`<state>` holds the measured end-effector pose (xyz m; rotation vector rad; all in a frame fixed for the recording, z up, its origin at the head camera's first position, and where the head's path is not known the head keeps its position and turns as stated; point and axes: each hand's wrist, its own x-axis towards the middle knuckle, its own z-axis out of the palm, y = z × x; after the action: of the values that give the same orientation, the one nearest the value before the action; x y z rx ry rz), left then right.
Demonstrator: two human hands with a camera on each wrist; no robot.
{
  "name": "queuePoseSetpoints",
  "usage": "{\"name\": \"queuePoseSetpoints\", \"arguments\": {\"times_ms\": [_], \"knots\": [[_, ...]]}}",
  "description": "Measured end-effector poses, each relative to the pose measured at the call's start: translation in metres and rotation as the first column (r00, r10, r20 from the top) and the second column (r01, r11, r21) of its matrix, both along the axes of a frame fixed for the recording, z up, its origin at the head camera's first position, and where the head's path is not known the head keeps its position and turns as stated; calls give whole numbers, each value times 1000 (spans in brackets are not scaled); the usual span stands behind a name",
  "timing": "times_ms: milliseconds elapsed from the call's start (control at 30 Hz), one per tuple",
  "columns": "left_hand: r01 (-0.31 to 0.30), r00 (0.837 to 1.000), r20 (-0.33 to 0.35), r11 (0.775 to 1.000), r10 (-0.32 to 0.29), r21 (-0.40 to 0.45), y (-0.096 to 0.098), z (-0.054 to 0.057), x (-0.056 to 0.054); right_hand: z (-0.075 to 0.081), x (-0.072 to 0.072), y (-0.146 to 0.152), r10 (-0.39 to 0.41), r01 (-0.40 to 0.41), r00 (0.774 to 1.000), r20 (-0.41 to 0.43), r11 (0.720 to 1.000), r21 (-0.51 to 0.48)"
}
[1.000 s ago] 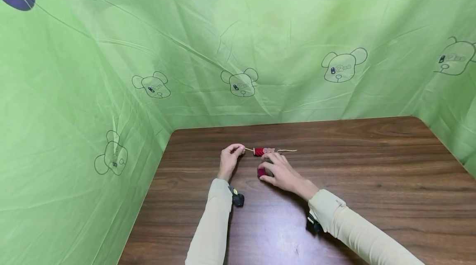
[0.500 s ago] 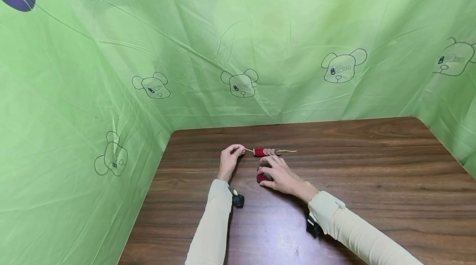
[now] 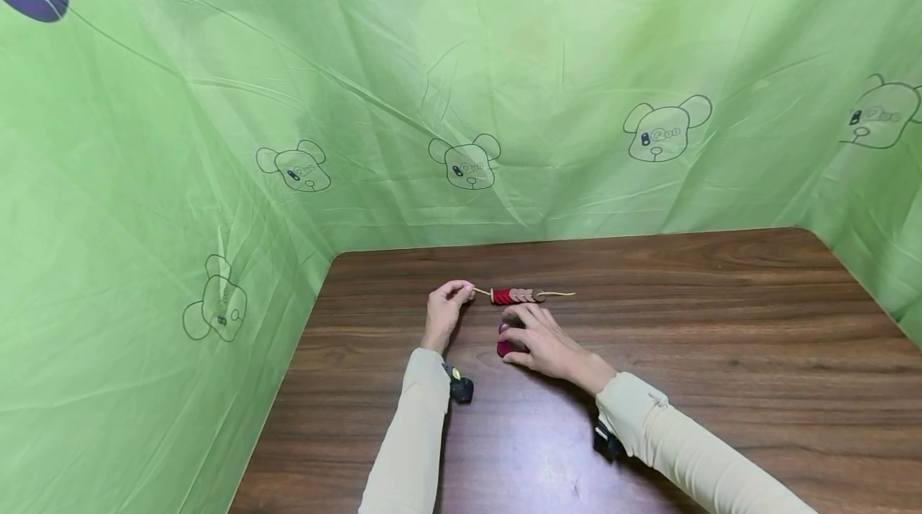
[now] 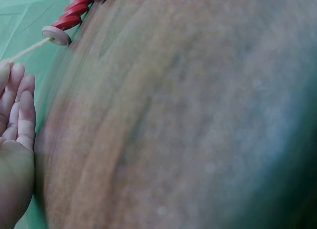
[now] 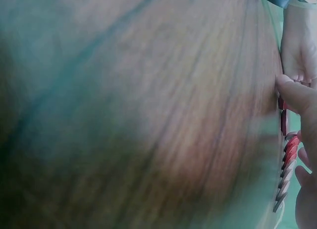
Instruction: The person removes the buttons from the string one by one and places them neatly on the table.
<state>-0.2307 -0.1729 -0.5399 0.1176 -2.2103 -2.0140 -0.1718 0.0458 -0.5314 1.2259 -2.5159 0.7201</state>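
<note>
A thin tan cord (image 3: 558,293) lies along the far part of the table. Threaded on it is a row of flat beads, red ones (image 3: 500,297) at the left and pale pink ones (image 3: 522,295) at the right. My left hand (image 3: 443,312) pinches the cord's left end between thumb and fingertips. In the left wrist view, a pale round bead (image 4: 56,35) ends the row. Below the row, my right hand (image 3: 543,340) curves its thumb and fingers about a loose dark red bead (image 3: 503,348). A purplish piece (image 3: 503,327) shows just above that, partly hidden by the fingers.
The brown wooden table (image 3: 684,322) reaches forward to a green cloth wall (image 3: 562,194) with bear drawings. Green cloth also hangs along the left and right. Black wrist cameras sit under both sleeves.
My right hand has shifted slightly toward me. The dark red bead at its fingertips moved the same way, and the purplish piece came into view above it. The left hand stays put.
</note>
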Motion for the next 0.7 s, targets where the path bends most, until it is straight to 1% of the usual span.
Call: {"name": "queuePoseSetpoints", "arguments": {"times_ms": [200,433,700], "knots": [[-2,1000,-4,1000,2,6,0,-1,0,-1,0,0,6,-6,1000,-18,1000,-12],[8,1000,-25,1000,-8,5,0,-3,-1,-1,1,0,-10,10,1000,-11,1000,-1],[17,1000,-2,1000,-17,9,-1,-2,-1,-1,2,0,-16,16,1000,16,1000,1]]}}
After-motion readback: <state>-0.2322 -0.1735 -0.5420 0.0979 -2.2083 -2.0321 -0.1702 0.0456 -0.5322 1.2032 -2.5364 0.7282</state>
